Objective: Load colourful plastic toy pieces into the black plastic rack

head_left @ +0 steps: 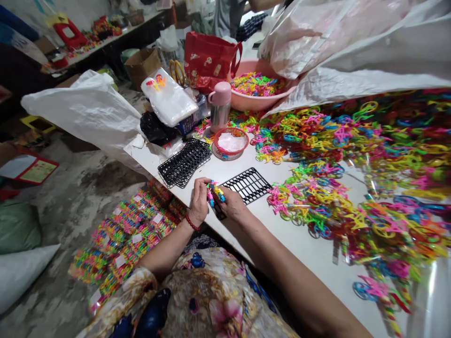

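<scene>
At the near edge of the white table, my left hand is closed on a small bunch of colourful plastic pieces in pink, blue, yellow and green. My right hand meets it from the other side, its fingers curled round the same bunch; some fingertips are hidden. A black slotted plastic rack lies flat just beyond my right hand, and part of it is covered by that hand. Several similar black racks lie in an overlapping stack to the left.
Loose colourful plastic pieces are heaped along the table's right side. A red basket with white slips, a pink-lidded flask and a pink basin stand behind. Packed colourful bundles lie at lower left. Another person is at the back.
</scene>
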The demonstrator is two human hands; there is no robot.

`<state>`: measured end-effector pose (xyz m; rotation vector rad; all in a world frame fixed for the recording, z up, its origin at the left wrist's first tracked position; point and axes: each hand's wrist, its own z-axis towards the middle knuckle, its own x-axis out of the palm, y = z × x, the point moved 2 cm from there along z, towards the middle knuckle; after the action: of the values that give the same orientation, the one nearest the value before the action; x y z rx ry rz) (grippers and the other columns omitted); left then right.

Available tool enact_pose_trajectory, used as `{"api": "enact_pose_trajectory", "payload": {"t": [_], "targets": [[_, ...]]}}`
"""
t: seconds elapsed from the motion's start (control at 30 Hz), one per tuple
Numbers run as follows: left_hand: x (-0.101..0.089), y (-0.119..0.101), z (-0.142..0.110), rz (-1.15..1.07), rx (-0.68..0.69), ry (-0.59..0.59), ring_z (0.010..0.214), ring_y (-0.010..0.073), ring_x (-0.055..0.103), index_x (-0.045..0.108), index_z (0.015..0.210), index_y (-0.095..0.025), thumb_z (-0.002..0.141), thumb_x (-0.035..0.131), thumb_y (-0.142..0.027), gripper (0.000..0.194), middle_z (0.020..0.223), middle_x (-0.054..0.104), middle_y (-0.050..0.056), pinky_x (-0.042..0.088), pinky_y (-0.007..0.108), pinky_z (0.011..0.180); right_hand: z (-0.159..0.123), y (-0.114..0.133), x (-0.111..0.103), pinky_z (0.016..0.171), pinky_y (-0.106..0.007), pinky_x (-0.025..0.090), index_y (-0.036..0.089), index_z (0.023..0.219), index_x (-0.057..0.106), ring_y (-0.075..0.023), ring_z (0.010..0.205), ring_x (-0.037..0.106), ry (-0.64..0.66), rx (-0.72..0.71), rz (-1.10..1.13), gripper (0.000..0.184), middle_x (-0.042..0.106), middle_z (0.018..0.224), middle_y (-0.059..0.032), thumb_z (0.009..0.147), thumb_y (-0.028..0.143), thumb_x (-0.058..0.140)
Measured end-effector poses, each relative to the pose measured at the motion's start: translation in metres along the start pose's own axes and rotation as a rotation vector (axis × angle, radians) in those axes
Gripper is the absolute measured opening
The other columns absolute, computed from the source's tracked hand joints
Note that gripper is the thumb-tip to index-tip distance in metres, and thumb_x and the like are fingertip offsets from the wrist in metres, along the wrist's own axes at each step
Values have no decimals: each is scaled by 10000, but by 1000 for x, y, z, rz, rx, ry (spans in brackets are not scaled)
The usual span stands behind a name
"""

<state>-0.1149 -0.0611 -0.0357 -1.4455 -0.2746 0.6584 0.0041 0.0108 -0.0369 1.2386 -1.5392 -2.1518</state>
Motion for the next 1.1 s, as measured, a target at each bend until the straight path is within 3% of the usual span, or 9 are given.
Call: {"api": "enact_pose_trajectory", "payload": {"t": [0.17, 0.43, 0.5, 0.7, 0.8, 0.9, 1.1], "targets": [[1, -4, 3, -24, 56, 9, 1148, 187, 552, 572, 1153, -192, 1025, 251, -536, 488, 1180, 602, 87, 418, 327, 1055, -1, -1, -3, 667, -254, 452, 204, 868, 669, -173, 706, 607, 30, 28, 48, 178, 701, 802, -21, 865, 258, 500], [3, 2, 2, -103, -7, 56, 1178, 204, 580, 554, 1252, -201, 1015, 257, -559, 523, 1252, 622, 100, 450, 365, 1061, 2, -9, -4, 653, -248, 442, 215, 873, 648, -166, 682, 597, 46, 41, 22, 191, 690, 777, -16, 896, 310, 483], [0, 0, 2, -39, 56, 67, 1244, 215, 544, 536, 1301, -206, 1021, 239, -541, 528, 1326, 582, 111, 432, 381, 1086, 4, -11, -6, 655, -253, 441, 218, 859, 642, -168, 677, 594, 59, 52, 22, 191, 689, 776, -17, 898, 310, 480], [-3, -17, 0, 246, 471, 158, 1418, 280, 374, 450, 1440, -185, 1016, 244, -519, 578, 1450, 493, 153, 264, 492, 1195, 6, -16, -5, 689, -260, 442, 218, 880, 632, -169, 716, 582, 98, -6, -34, 164, 679, 814, -23, 885, 256, 473], [-1, -17, -2, 363, 523, 235, 1451, 300, 328, 461, 1442, -198, 1006, 321, -495, 546, 1460, 500, 144, 238, 507, 1195, 5, -22, 0, 756, -290, 470, 216, 911, 643, -196, 808, 605, 82, -85, -57, 165, 697, 905, -52, 810, 192, 514], [0, -12, -2, 448, 557, 227, 1454, 304, 326, 468, 1434, -201, 1004, 362, -458, 512, 1449, 514, 148, 227, 506, 1182, 4, -26, 9, 850, -340, 490, 204, 922, 636, -226, 902, 613, 54, -169, -74, 214, 699, 962, -88, 760, 130, 517], [1, -10, -2, 571, 656, 198, 1432, 333, 346, 457, 1425, -176, 957, 440, -558, 605, 1436, 517, 184, 212, 529, 1161, -5, -20, 17, 862, -367, 515, 161, 1028, 626, -243, 943, 617, 8, -181, -157, 223, 684, 1006, -124, 820, 146, 546]]}}
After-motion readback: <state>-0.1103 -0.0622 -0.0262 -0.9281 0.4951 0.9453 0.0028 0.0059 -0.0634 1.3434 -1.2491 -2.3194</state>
